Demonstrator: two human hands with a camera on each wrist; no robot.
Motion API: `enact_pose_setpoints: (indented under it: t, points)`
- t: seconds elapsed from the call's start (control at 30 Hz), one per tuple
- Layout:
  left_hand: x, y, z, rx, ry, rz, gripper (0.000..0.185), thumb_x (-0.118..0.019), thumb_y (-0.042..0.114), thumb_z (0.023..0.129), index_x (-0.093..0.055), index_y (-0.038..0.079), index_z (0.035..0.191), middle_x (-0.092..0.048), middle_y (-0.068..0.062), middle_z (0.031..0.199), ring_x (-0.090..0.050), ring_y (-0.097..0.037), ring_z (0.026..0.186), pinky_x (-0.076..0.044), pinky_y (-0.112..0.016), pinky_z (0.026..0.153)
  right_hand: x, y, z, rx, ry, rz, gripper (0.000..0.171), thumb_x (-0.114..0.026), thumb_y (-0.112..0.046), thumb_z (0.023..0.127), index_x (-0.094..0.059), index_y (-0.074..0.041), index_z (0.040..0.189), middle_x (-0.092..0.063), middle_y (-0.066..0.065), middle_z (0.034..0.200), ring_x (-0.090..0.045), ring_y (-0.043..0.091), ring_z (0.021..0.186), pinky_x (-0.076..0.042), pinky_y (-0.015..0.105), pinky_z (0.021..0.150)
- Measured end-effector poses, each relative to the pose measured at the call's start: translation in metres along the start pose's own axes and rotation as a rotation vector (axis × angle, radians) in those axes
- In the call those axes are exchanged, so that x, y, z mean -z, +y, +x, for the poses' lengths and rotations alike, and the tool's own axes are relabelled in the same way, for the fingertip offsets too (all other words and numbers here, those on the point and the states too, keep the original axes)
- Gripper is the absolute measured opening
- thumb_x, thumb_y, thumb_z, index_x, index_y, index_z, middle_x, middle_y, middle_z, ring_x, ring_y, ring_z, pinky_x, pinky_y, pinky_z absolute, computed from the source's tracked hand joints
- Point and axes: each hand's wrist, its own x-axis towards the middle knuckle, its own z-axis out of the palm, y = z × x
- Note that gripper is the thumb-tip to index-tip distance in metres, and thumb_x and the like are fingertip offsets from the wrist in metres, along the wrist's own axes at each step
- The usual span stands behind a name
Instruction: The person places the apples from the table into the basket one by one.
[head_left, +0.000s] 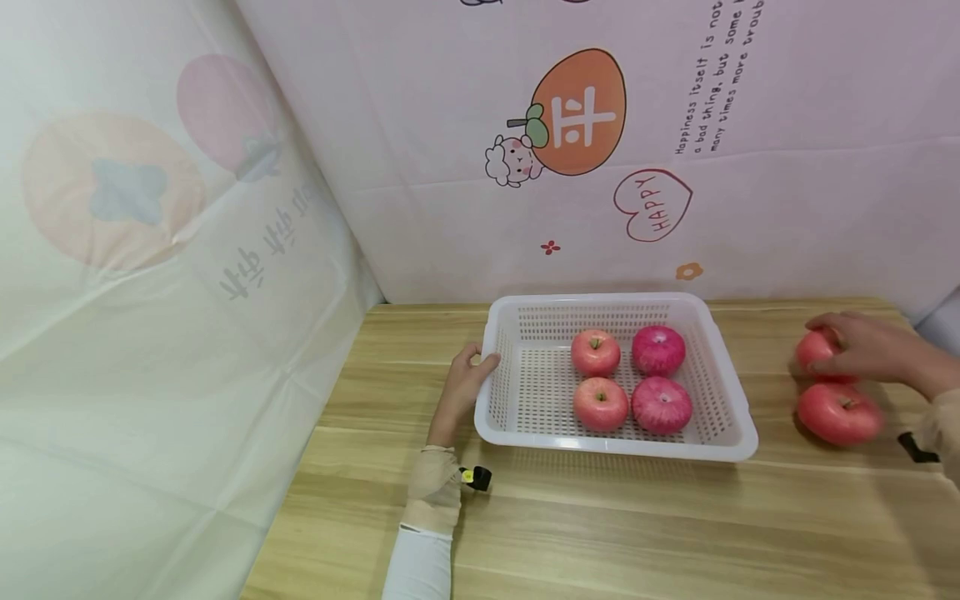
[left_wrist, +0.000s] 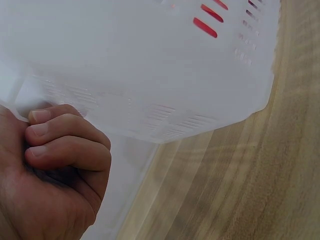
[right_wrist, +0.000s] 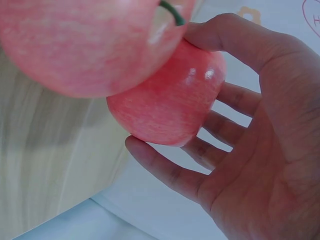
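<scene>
A white perforated basket (head_left: 615,448) stands on the wooden table (head_left: 600,533) with several pink-red apples in it, the nearest one (head_left: 600,403) at the front left. My left hand (head_left: 480,358) grips the basket's left rim, thumb over the edge; in the left wrist view its curled fingers (left_wrist: 55,145) sit against the basket wall (left_wrist: 150,75). Far right, my right hand (head_left: 825,343) wraps around an apple (head_left: 813,350) on the table. A second loose apple (head_left: 838,413) lies just in front. In the right wrist view the right hand (right_wrist: 162,87) cups the held apple (right_wrist: 170,110), touching the other apple (right_wrist: 85,40).
A printed cloth backdrop (head_left: 600,167) closes off the back of the table, and another cloth (head_left: 150,292) hangs along the left side. Bare wood stretches in front of the basket and between it and the loose apples.
</scene>
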Motion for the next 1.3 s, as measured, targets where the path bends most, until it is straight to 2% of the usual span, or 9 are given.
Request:
enact_pose_setpoints:
  t: [0.1,0.27,0.5,0.7,0.8,0.97,1.07,1.2,1.3]
  points:
    - [0.0,0.001,-0.001,0.006,-0.001,0.0,0.028,-0.062,0.03,0.105,-0.06,0.005,0.117,-0.076,-0.029,0.108,-0.08,-0.026,0.079,-0.067,-0.037,0.065,0.003,-0.003,0.001,0.006,0.022,-0.017,0.073,-0.085,-0.029,0.082,-0.057,0.021,0.127,-0.064,0.041,0.117,-0.064,0.055,0.107,-0.056,0.064,0.086]
    - [0.001,0.002,-0.002,0.011,0.001,0.009,0.03,-0.063,0.031,0.105,-0.06,0.005,0.118,-0.076,-0.029,0.109,-0.081,-0.029,0.081,-0.067,-0.037,0.066,0.008,-0.009,0.004,0.016,0.055,-0.024,0.07,-0.086,-0.028,0.079,-0.06,0.019,0.125,-0.067,0.037,0.115,-0.067,0.047,0.102,-0.057,0.052,0.079]
    - [0.0,0.001,-0.002,0.007,0.0,0.014,0.031,-0.062,0.032,0.105,-0.06,0.005,0.119,-0.077,-0.028,0.11,-0.081,-0.033,0.085,-0.067,-0.039,0.067,0.016,-0.016,0.002,0.028,0.077,-0.046,0.068,-0.086,-0.028,0.08,-0.062,0.017,0.125,-0.065,0.039,0.119,-0.066,0.052,0.107,-0.056,0.057,0.083]
    - [0.0,0.0,0.001,0.0,0.006,0.008,0.029,-0.062,0.031,0.105,-0.059,0.004,0.116,-0.076,-0.029,0.11,-0.081,-0.035,0.084,-0.067,-0.038,0.066,0.018,-0.018,0.001,0.061,0.139,-0.053,0.065,-0.088,-0.024,0.076,-0.065,0.016,0.122,-0.066,0.04,0.118,-0.065,0.055,0.109,-0.055,0.06,0.088]
    - [0.0,0.001,0.0,0.004,0.009,0.006,0.028,-0.062,0.03,0.105,-0.059,0.004,0.115,-0.076,-0.03,0.109,-0.081,-0.036,0.084,-0.067,-0.038,0.065,0.019,-0.018,0.002,0.072,0.157,-0.044,0.065,-0.088,-0.022,0.075,-0.065,0.017,0.121,-0.067,0.04,0.116,-0.065,0.055,0.109,-0.054,0.059,0.087]
    - [0.0,0.001,0.0,0.004,0.008,0.006,0.027,-0.062,0.03,0.105,-0.059,0.005,0.116,-0.076,-0.03,0.109,-0.081,-0.038,0.085,-0.067,-0.038,0.064,0.02,-0.016,0.003,0.084,0.163,-0.039,0.065,-0.09,-0.022,0.074,-0.066,0.016,0.12,-0.068,0.035,0.112,-0.066,0.052,0.107,-0.053,0.048,0.081]
    - [0.0,0.001,0.0,0.002,0.008,0.007,0.027,-0.061,0.03,0.105,-0.059,0.005,0.115,-0.077,-0.029,0.109,-0.081,-0.036,0.084,-0.067,-0.037,0.065,0.022,-0.016,0.004,0.075,0.145,-0.032,0.066,-0.089,-0.023,0.076,-0.065,0.017,0.122,-0.067,0.037,0.115,-0.065,0.052,0.109,-0.054,0.051,0.083]
    - [0.0,0.001,0.0,0.003,0.008,0.003,0.027,-0.061,0.03,0.105,-0.059,0.005,0.116,-0.077,-0.028,0.108,-0.081,-0.031,0.082,-0.067,-0.037,0.065,0.028,-0.02,0.004,0.055,0.109,-0.029,0.069,-0.087,-0.026,0.08,-0.061,0.017,0.128,-0.063,0.042,0.121,-0.063,0.055,0.112,-0.054,0.062,0.089]
    - [-0.001,0.001,0.0,0.002,0.01,0.008,0.027,-0.061,0.03,0.105,-0.059,0.005,0.115,-0.077,-0.027,0.108,-0.081,-0.029,0.081,-0.067,-0.037,0.065,0.032,-0.024,0.004,0.052,0.094,-0.035,0.071,-0.086,-0.027,0.081,-0.06,0.017,0.13,-0.061,0.043,0.124,-0.062,0.056,0.113,-0.054,0.063,0.09]
